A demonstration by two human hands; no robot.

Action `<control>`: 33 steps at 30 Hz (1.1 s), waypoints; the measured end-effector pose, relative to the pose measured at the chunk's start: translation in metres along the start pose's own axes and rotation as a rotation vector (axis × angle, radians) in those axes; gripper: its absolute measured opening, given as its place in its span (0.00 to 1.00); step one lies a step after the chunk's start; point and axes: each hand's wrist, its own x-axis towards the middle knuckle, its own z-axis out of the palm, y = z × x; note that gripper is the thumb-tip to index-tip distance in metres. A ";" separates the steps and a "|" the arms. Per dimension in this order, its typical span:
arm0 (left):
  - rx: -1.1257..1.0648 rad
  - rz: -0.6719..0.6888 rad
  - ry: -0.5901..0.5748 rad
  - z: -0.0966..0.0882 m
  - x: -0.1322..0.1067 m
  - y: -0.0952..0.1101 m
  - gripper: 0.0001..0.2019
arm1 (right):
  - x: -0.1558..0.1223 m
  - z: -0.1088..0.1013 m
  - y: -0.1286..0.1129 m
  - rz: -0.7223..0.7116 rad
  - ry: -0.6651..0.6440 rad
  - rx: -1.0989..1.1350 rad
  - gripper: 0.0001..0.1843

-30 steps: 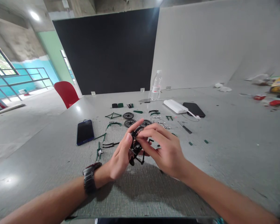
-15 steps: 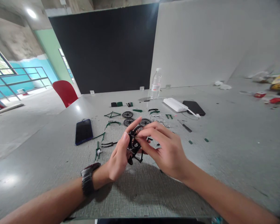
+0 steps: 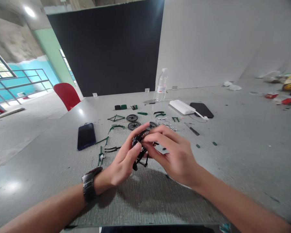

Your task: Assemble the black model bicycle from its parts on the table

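Both hands meet above the grey table (image 3: 232, 155) around a small black model bicycle assembly (image 3: 140, 154) with a spoked wheel and thin struts. My left hand (image 3: 124, 160), a dark watch on its wrist, grips the assembly from the left with fingers curled. My right hand (image 3: 174, 152) pinches its top from the right. Just beyond lie loose parts: two black spoked wheels (image 3: 133, 121), a green frame (image 3: 115, 118), a green mudguard (image 3: 116, 127) and black struts (image 3: 111, 149).
A dark phone (image 3: 86, 136) lies to the left. A small screwdriver (image 3: 191, 128), a white power bank (image 3: 181, 106) and a second phone (image 3: 201, 110) sit farther right. A water bottle (image 3: 162, 84) stands at the back. A red chair (image 3: 66, 94) is at the left edge.
My left fingers have slid further round the assembly, closing tighter on it. My right hand keeps its pinch. The view has tilted slightly.
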 end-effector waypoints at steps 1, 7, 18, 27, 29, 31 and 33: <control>0.016 0.011 0.002 0.000 0.000 0.000 0.22 | 0.000 0.000 0.000 -0.007 0.003 -0.006 0.06; 0.056 0.047 -0.003 -0.001 0.000 -0.002 0.23 | 0.000 -0.002 0.000 -0.040 -0.015 -0.040 0.07; 0.270 0.166 -0.087 -0.006 0.004 0.010 0.27 | 0.002 0.001 0.000 0.248 0.078 0.189 0.07; 0.674 0.177 0.025 -0.010 0.009 0.010 0.35 | -0.002 0.001 -0.002 0.264 0.087 0.161 0.04; 0.744 0.148 0.061 -0.011 0.012 0.011 0.35 | -0.004 0.001 -0.002 0.339 0.066 0.202 0.07; 0.828 0.117 0.111 -0.011 0.014 0.011 0.34 | -0.005 0.002 -0.001 0.446 0.042 0.279 0.10; 0.939 0.103 0.157 -0.011 0.015 0.009 0.34 | -0.006 0.004 0.000 0.556 0.031 0.385 0.13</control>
